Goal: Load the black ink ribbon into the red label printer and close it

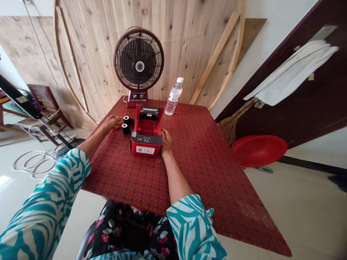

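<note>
The left hand rests just beside two black ribbon rolls (both lying outside the machine), apart from the right hand, which touches the open red label printer on the red worktop.

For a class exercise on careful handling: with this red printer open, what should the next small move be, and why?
Probably the left hand should pick up the front black roll: its fingers lie just beside both rolls, and the printer stands open.

Hands can pass R of label printer; bottle, fan stand behind.
</note>
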Demonstrator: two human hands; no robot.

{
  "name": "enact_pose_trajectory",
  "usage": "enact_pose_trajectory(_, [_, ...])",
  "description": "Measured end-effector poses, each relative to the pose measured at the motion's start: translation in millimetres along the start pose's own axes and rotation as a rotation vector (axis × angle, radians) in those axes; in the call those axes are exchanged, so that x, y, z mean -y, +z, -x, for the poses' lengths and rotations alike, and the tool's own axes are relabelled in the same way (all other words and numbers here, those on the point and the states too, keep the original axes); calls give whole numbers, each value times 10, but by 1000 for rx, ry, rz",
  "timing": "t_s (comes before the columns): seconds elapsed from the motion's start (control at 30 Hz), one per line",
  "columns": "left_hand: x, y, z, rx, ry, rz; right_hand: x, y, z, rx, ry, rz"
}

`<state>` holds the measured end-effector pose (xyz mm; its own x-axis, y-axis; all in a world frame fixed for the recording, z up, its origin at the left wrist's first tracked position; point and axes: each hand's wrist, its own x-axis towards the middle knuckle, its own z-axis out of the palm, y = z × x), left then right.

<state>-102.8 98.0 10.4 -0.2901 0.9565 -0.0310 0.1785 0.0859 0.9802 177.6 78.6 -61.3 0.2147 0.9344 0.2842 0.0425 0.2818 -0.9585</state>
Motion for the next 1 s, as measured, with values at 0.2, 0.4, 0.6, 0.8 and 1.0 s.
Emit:
enact_pose_trajectory(0.2, [345, 54, 342, 78, 168, 22, -13, -6, -4, 11, 33, -42])
enact_pose_trajectory(0.4, [274, 179, 380, 29, 189, -237, 5, 10, 6, 5, 37, -42])
enact_pose_trajectory(0.6, [-205, -64, 469, 4, 317, 23, -14, 18, -18, 6, 9, -43])
enact_pose_trajectory(0.8, [-696, 197, 587, 395, 490, -175, -27, 13, -24, 12, 11, -46])
enact_pose_trajectory(1.0, [-855, 676, 487, 585, 469, -683, 39, 25, -10, 15, 3, -46])
